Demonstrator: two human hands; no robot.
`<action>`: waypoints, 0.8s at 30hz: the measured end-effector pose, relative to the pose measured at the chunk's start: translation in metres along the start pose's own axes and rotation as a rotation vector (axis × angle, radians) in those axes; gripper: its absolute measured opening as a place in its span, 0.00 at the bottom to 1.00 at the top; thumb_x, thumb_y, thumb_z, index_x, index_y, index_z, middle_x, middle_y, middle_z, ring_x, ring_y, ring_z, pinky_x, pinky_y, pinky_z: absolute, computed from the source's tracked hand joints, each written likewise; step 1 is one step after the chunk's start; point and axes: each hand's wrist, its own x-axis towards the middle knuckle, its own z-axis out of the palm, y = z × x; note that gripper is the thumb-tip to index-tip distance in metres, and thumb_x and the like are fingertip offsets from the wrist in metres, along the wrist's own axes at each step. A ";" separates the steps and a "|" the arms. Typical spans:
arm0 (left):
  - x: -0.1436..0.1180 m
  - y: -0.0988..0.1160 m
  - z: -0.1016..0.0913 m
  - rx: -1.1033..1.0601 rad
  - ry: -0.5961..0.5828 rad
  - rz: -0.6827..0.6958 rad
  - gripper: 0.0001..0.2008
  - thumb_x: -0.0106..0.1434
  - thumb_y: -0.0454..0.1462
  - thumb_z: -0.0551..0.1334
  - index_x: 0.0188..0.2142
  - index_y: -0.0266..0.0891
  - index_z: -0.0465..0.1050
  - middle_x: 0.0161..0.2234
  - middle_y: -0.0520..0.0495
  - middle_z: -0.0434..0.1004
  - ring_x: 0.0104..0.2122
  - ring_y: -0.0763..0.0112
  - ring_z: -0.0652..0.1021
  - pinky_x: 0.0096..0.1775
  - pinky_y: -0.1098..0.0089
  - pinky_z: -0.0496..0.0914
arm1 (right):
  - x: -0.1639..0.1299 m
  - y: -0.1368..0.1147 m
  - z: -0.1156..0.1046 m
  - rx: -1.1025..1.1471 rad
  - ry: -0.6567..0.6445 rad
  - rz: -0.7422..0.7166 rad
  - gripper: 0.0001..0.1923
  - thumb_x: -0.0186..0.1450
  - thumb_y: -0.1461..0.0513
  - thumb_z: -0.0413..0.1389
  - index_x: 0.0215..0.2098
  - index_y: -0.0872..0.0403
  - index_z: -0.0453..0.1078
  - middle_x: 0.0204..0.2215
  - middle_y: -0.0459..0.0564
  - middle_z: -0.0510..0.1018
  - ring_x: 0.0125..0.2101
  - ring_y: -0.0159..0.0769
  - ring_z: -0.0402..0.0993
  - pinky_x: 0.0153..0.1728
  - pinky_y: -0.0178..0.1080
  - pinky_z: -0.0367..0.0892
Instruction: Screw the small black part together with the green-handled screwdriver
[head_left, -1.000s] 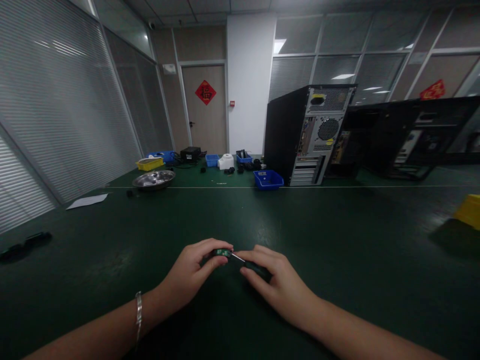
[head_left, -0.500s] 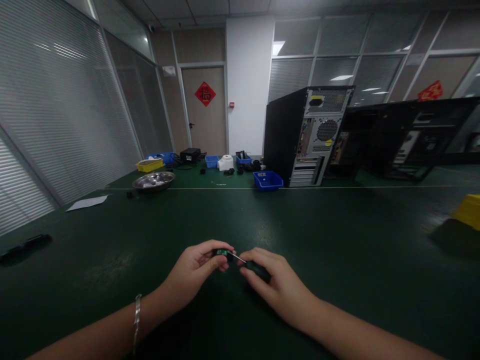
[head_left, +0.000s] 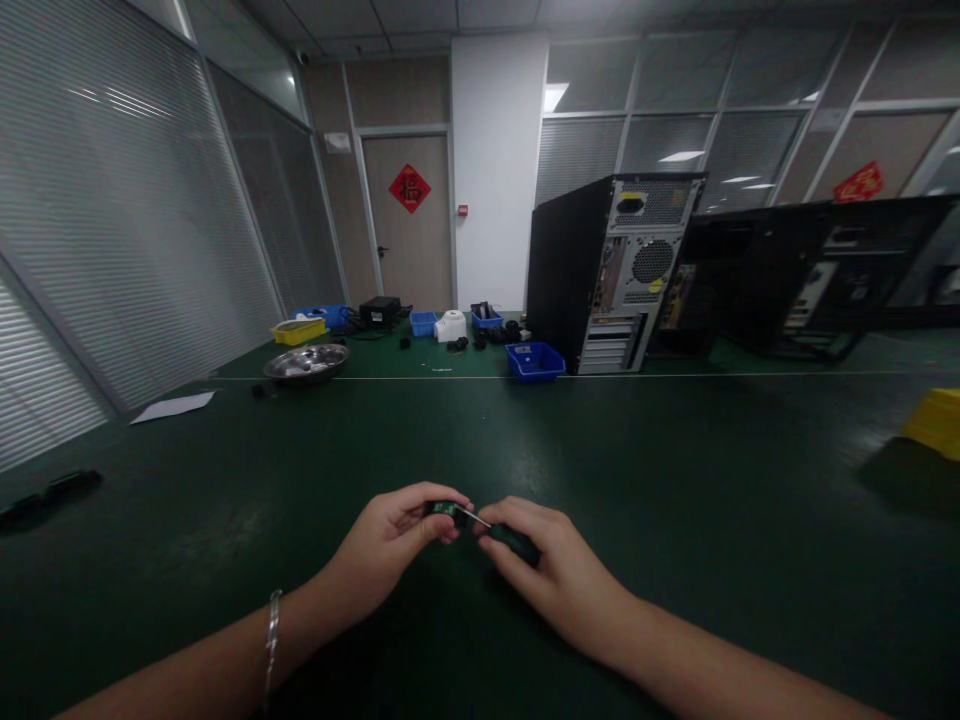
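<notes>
Between the thumb and fingers of my left hand [head_left: 394, 540] is a small green circuit board [head_left: 444, 508] with a dark part at its right end. My right hand [head_left: 551, 560] grips a screwdriver [head_left: 514, 543] by its dark handle. The thin metal shaft points up and left, and its tip reaches the board's right end. Whether the tip sits in a screw is too small to tell. Both hands are close together above the green tabletop [head_left: 480, 430], and my left fingers partly cover the board.
A metal dish [head_left: 307, 364] and a sheet of paper [head_left: 172, 407] lie at the left. A blue bin [head_left: 535, 362] stands before a black computer tower [head_left: 574, 280]. A dark object [head_left: 52, 497] lies far left; a yellow bin [head_left: 936, 425] is at the right edge.
Both hands keep nearly the same pose, with the screwdriver tip still at the circuit board. The view has shifted very slightly.
</notes>
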 end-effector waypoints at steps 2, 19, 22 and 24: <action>0.000 0.000 0.000 0.062 0.019 0.002 0.11 0.64 0.37 0.61 0.46 0.41 0.76 0.42 0.46 0.80 0.39 0.65 0.78 0.44 0.66 0.72 | 0.000 0.000 0.000 -0.012 0.004 0.007 0.08 0.67 0.67 0.54 0.43 0.53 0.73 0.38 0.49 0.79 0.39 0.37 0.75 0.41 0.36 0.67; -0.001 0.005 -0.001 0.186 0.022 0.022 0.11 0.64 0.36 0.60 0.46 0.43 0.76 0.43 0.47 0.80 0.43 0.63 0.78 0.46 0.65 0.70 | -0.001 0.002 0.001 -0.081 -0.012 0.024 0.07 0.67 0.66 0.54 0.43 0.52 0.73 0.37 0.48 0.78 0.38 0.37 0.75 0.40 0.35 0.66; -0.001 0.005 0.000 0.080 0.001 -0.021 0.11 0.64 0.36 0.60 0.46 0.40 0.76 0.39 0.47 0.80 0.38 0.65 0.78 0.43 0.66 0.71 | -0.001 0.003 0.001 -0.069 -0.010 0.014 0.08 0.68 0.66 0.54 0.43 0.52 0.73 0.37 0.48 0.78 0.38 0.37 0.75 0.40 0.36 0.66; 0.000 0.004 0.000 0.045 -0.004 -0.027 0.11 0.64 0.36 0.60 0.46 0.39 0.76 0.38 0.46 0.80 0.36 0.66 0.78 0.42 0.66 0.71 | -0.002 0.003 0.001 -0.065 -0.012 0.014 0.08 0.68 0.66 0.54 0.43 0.52 0.73 0.38 0.49 0.79 0.38 0.37 0.75 0.40 0.36 0.67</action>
